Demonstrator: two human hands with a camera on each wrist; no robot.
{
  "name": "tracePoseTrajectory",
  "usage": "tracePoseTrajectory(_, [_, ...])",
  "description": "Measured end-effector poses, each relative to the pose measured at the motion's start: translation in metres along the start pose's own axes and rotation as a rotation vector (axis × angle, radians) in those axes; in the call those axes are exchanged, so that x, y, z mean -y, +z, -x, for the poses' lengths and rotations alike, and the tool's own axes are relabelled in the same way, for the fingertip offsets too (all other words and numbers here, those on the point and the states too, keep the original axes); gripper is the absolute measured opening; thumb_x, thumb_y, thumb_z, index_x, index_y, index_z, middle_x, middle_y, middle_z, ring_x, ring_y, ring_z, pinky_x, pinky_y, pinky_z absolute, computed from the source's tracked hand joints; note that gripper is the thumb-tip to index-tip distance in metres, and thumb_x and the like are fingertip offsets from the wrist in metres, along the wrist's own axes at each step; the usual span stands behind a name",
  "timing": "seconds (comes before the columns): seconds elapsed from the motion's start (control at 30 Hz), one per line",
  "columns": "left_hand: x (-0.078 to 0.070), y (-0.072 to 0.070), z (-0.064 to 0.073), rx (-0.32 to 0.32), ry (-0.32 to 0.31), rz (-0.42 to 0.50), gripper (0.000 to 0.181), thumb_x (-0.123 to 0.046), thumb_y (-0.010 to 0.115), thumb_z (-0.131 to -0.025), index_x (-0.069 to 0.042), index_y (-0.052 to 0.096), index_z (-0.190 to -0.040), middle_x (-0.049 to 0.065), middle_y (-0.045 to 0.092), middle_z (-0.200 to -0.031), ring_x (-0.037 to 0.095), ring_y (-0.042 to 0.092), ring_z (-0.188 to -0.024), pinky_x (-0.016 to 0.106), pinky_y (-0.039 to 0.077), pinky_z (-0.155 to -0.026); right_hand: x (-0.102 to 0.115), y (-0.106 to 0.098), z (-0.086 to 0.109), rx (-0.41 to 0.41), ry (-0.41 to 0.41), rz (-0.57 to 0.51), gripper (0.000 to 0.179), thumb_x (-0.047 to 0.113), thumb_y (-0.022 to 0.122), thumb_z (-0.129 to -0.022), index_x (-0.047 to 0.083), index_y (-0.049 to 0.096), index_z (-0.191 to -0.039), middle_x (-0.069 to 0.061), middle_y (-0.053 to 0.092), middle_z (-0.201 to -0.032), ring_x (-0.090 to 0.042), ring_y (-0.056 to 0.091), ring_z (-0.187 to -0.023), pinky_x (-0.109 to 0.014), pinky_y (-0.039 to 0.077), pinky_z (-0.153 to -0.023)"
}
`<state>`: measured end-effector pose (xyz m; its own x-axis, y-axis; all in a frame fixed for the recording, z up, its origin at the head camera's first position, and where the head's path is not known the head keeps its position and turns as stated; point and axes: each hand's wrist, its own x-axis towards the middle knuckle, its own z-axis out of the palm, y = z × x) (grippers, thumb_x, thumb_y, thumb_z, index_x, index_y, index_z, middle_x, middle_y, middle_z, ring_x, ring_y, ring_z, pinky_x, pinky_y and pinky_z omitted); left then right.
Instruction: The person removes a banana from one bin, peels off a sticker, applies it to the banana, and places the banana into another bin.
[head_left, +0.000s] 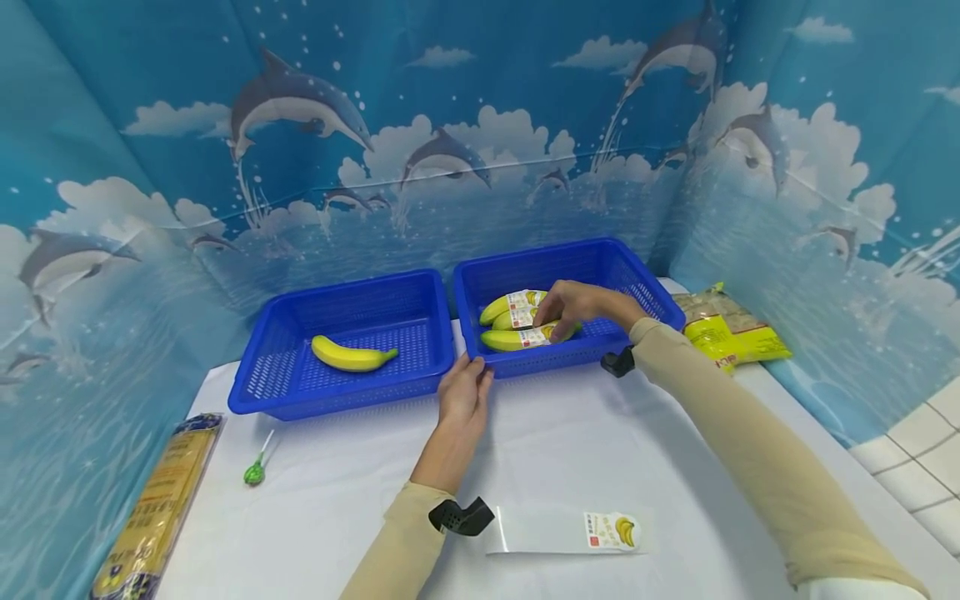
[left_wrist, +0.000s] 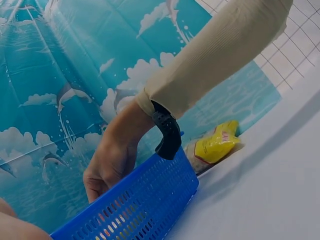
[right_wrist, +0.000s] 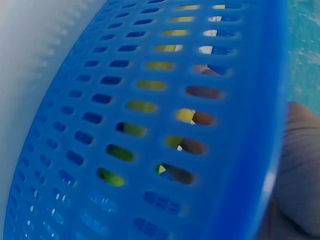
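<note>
Three bananas with white printed labels lie side by side in the right blue basket (head_left: 637,292). My right hand (head_left: 573,307) reaches down into it and grips the nearest labelled banana (head_left: 502,340); in the left wrist view the right hand (left_wrist: 112,162) dips behind the basket wall (left_wrist: 165,187). At that basket's near left corner, my left hand (head_left: 461,396) holds the rim with its fingertips. Through the slots of the basket wall (right_wrist: 165,115) in the right wrist view, yellow and green of the fruit and parts of fingers show. One unlabelled banana (head_left: 351,355) lies in the left blue basket (head_left: 341,404).
A clear flat bag (head_left: 570,533) with a banana label lies on the white table near me. On the left are a green lollipop (head_left: 255,473) and a long pack of noodles (head_left: 161,508). A yellow bag (head_left: 731,329) lies right of the baskets, before a dolphin-print curtain (head_left: 465,100).
</note>
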<state>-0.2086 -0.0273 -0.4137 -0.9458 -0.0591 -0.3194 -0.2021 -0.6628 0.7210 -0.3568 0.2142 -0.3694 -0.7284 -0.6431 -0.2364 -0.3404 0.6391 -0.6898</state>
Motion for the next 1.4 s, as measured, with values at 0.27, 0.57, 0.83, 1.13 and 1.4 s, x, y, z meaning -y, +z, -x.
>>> tracePoseTrajectory(0.27, [0.0, -0.001, -0.001, -0.002, -0.002, 0.005, 0.052, 0.006, 0.048, -0.11, 0.008, 0.038, -0.161, 0.026, 0.036, -0.168, 0.034, 0.041, -0.153, 0.035, 0.041, -0.124, -0.003, 0.005, -0.003, -0.012, 0.024, 0.127, 0.026, -0.004, 0.083, -0.092, -0.004, 0.079, -0.117, -0.02, 0.078, -0.121, -0.035, 0.073, -0.117, -0.045, 0.063, -0.1])
tracePoseTrajectory(0.57, [-0.001, -0.002, -0.003, 0.008, 0.006, 0.015, 0.053, 0.007, 0.049, -0.109, 0.009, 0.038, -0.161, 0.026, 0.035, -0.169, 0.035, 0.04, -0.154, 0.035, 0.04, -0.125, -0.003, 0.01, -0.009, -0.046, 0.028, 0.222, 0.027, -0.002, 0.086, -0.089, -0.002, 0.08, -0.115, -0.017, 0.079, -0.117, -0.034, 0.075, -0.114, -0.043, 0.064, -0.098])
tracePoseTrajectory(0.83, [0.001, -0.002, -0.002, 0.025, -0.003, 0.022, 0.053, 0.007, 0.049, -0.109, 0.009, 0.038, -0.161, 0.025, 0.034, -0.17, 0.034, 0.039, -0.154, 0.035, 0.039, -0.125, -0.007, 0.012, -0.007, -0.069, 0.022, 0.226, 0.026, -0.006, 0.084, -0.089, -0.003, 0.08, -0.114, -0.02, 0.079, -0.117, -0.038, 0.074, -0.116, -0.046, 0.063, -0.099])
tracePoseTrajectory(1.13, [0.001, -0.001, -0.001, 0.023, -0.004, 0.012, 0.053, 0.006, 0.051, -0.109, 0.007, 0.04, -0.161, 0.023, 0.036, -0.17, 0.033, 0.041, -0.154, 0.034, 0.041, -0.124, -0.007, 0.014, -0.003, -0.1, -0.012, 0.204, 0.028, -0.008, 0.083, -0.089, -0.003, 0.08, -0.117, -0.021, 0.079, -0.115, -0.037, 0.076, -0.112, -0.045, 0.065, -0.095])
tracePoseTrajectory(1.4, [0.0, -0.003, -0.002, 0.019, -0.005, 0.02, 0.053, 0.007, 0.051, -0.109, 0.007, 0.039, -0.161, 0.024, 0.034, -0.171, 0.034, 0.039, -0.156, 0.035, 0.04, -0.125, -0.011, 0.015, -0.002, -0.099, -0.031, 0.18, 0.026, -0.01, 0.08, -0.092, -0.007, 0.078, -0.118, -0.024, 0.078, -0.116, -0.039, 0.075, -0.111, -0.045, 0.065, -0.094])
